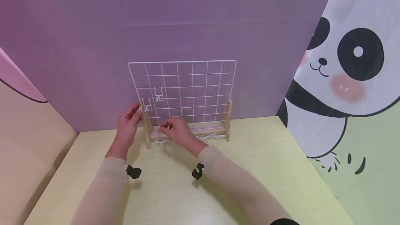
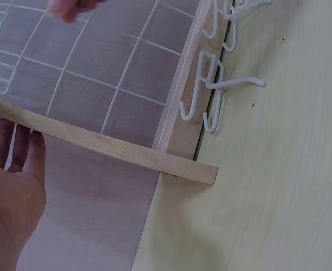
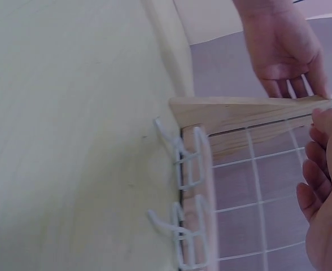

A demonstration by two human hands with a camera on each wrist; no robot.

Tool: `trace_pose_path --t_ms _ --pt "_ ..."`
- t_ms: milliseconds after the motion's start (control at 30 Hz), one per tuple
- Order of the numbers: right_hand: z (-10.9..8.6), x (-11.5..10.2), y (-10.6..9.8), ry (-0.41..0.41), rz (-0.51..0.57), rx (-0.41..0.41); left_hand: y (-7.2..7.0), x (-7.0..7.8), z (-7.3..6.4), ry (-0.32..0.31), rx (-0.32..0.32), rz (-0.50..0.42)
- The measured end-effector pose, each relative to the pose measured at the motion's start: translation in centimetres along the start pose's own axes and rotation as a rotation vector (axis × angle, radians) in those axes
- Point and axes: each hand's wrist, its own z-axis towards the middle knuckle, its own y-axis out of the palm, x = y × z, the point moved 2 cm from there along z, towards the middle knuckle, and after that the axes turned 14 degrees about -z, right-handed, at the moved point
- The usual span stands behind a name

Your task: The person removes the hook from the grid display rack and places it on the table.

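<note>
Here, the grid (image 1: pixel 192 86) stands behind the right hand (image 1: pixel 180 133).

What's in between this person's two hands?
In the head view, the stand's left wooden post and the lower left part of the white wire grid lie between the left hand, which grips that post, and the right hand.

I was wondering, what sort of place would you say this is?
Probably an indoor tabletop set dressed for recording: a pale table meets a plain purple backdrop, with a large cartoon panda on the surface to the right.
</note>
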Motion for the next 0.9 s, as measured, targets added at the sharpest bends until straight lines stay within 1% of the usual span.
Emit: trace_pose_path --t_ms 133,233,300,400,500,600,667,767,900 --pt "0.4 -0.3 -0.9 0.000 0.032 0.050 0.0 0.0 0.0 0.009 -0.006 0.004" --pt "0.9 -0.7 -1.7 0.007 0.084 0.096 0.0 0.1 -0.1 0.013 -0.010 0.015" --pt "1.2 -1.1 -2.4 0.002 0.122 0.142 0.0 0.1 0.0 0.012 -0.017 0.017" --pt "1.7 -1.8 -3.4 -0.028 0.161 0.224 0.0 0.1 0.0 0.007 -0.020 0.027" --pt "2.3 -2.7 -4.2 -0.084 0.161 0.285 0.0 0.1 0.0 0.005 -0.016 0.026" --pt "2.8 -3.4 -4.8 -0.142 0.134 0.312 0.1 0.1 0.0 0.011 -0.013 0.021" --pt "3.1 -3.7 -5.1 -0.160 0.110 0.319 0.2 0.2 0.0 0.015 -0.014 0.017" --pt "3.4 -4.0 -5.2 -0.158 0.093 0.326 0.2 0.2 0.0 0.017 -0.012 0.025" --pt "3.7 -4.3 -5.1 -0.142 0.101 0.323 0.2 0.2 0.0 0.018 -0.011 0.014"
